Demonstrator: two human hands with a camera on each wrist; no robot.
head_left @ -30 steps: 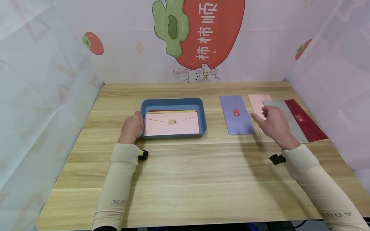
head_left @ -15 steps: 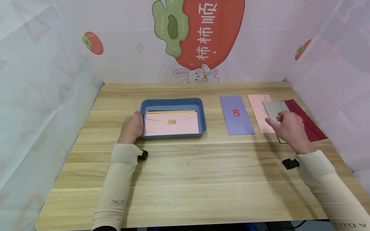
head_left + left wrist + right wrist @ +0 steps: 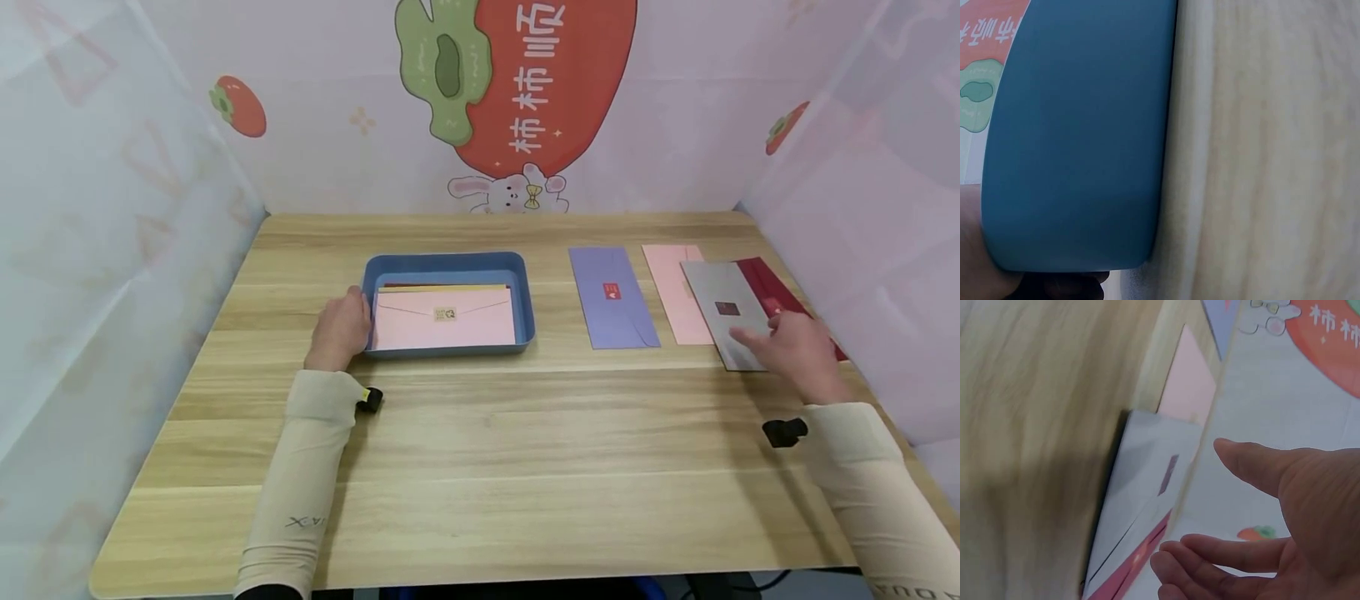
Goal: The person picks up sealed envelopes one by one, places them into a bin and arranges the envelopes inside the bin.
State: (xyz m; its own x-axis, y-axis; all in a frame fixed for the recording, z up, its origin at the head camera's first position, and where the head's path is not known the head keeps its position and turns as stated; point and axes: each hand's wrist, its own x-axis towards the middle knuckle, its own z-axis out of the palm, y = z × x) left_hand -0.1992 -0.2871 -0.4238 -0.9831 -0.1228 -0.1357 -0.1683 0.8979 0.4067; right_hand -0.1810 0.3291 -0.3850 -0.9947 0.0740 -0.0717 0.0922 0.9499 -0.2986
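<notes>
My left hand (image 3: 341, 329) holds the left end of a blue tray (image 3: 450, 353); in the left wrist view the tray's wall (image 3: 1079, 137) fills the middle, the hand showing at its lower end. Inside the tray lies a pink envelope (image 3: 420, 332) with a small sticker, over others whose yellow and dark red edges show. My right hand (image 3: 804, 354) is over a grey envelope (image 3: 716, 287) and a dark red envelope (image 3: 768, 283) partly beneath it. Thumb and fingers (image 3: 1229, 550) are spread apart with nothing between them in the right wrist view.
A purple envelope (image 3: 611, 321) with a red sticker lies right of the tray. Between it and the grey one lies a pale pink envelope (image 3: 675, 283), overlapped by the grey. Printed cloth walls (image 3: 315, 158) border the wooden table (image 3: 480, 483) at the back and sides.
My right hand has moved rightward, from above the pale pink envelope to the grey and dark red ones, uncovering the grey one's sticker. The left hand and tray stay put.
</notes>
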